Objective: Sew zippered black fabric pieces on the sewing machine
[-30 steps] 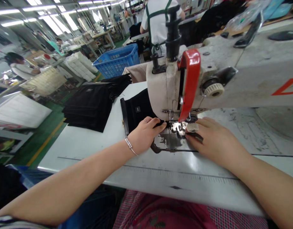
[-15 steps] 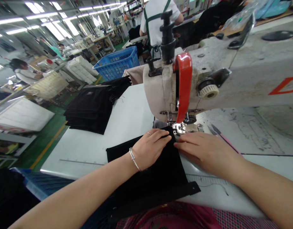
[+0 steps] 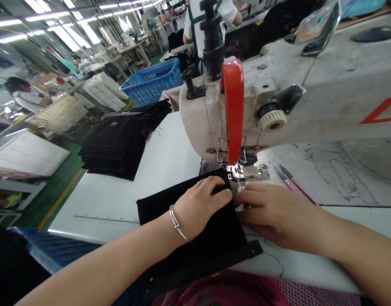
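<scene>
A flat black fabric piece (image 3: pixel 221 229) lies on the white sewing table, its far right corner at the presser foot (image 3: pixel 232 170) of the sewing machine (image 3: pixel 208 114). My left hand (image 3: pixel 203 202) rests on top of that corner, fingers bent and thumb drawn in, gripping the cloth. Against the fabric's right edge, my right hand (image 3: pixel 262 208) has its fingertips pinched together on the border; the exact grip is partly hidden. A strip along the near edge of the cloth sticks out to the right. Pink-handled thread snips (image 3: pixel 294 182) lie just beyond my right hand.
A stack of black fabric pieces (image 3: pixel 115 140) sits at the table's far left. Behind it is a blue plastic basket (image 3: pixel 151 80). The machine's red lever guard (image 3: pixel 233 110) hangs over the needle area. A person in a white shirt (image 3: pixel 195 25) works behind the machine.
My left fingers have bent more and pulled slightly back from the presser foot. My right hand has shifted a little nearer to me. The view has moved slightly.
</scene>
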{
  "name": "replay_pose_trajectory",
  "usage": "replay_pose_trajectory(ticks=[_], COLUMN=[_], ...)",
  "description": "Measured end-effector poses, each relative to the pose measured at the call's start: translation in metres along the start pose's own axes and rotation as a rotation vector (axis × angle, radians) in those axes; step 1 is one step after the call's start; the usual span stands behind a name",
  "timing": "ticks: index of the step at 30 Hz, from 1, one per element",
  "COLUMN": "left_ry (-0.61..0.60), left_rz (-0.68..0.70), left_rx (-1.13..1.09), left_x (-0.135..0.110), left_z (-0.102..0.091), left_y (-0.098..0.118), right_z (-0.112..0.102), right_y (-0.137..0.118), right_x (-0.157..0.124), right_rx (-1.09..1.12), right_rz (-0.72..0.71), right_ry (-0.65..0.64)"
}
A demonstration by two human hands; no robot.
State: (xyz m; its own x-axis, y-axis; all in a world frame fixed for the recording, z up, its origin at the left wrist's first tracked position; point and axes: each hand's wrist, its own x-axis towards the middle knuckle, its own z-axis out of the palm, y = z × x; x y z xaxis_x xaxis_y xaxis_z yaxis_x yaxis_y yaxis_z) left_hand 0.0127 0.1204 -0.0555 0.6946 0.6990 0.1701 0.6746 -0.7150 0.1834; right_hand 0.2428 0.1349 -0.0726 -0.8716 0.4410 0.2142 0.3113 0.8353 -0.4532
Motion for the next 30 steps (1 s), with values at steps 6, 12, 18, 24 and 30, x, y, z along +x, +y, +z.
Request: replay_pose_trajectory(ticks=[6, 12, 18, 24, 30], left_ry=[0.056, 0.178, 0.077, 0.038, 0.008], left_rz=[0.044, 0.056, 0.094, 0.187, 0.263], left_rx=[-0.015, 0.023, 0.024, 0.088, 0.165], left_x=[-0.001, -0.004, -0.007, -0.004, 0.011], left_z=[-0.001, 0.013, 0.018, 0.017, 0.014], left_y=[-0.002, -0.001, -0.004, -0.010, -0.033], right_z=[0.000, 0.002, 0.001, 0.004, 0.013], right_y=[0.001, 0.005, 0.003, 0.001, 0.003], right_x=[0.000, -0.001, 0.000, 0.000, 0.003], right_rx=[0.070, 0.003, -0.012, -0.042, -0.073], right_rz=[0.111, 0.042, 0.014, 0.015, 0.057], right_ry=[0.088, 0.089, 0.072, 0.087, 0.144])
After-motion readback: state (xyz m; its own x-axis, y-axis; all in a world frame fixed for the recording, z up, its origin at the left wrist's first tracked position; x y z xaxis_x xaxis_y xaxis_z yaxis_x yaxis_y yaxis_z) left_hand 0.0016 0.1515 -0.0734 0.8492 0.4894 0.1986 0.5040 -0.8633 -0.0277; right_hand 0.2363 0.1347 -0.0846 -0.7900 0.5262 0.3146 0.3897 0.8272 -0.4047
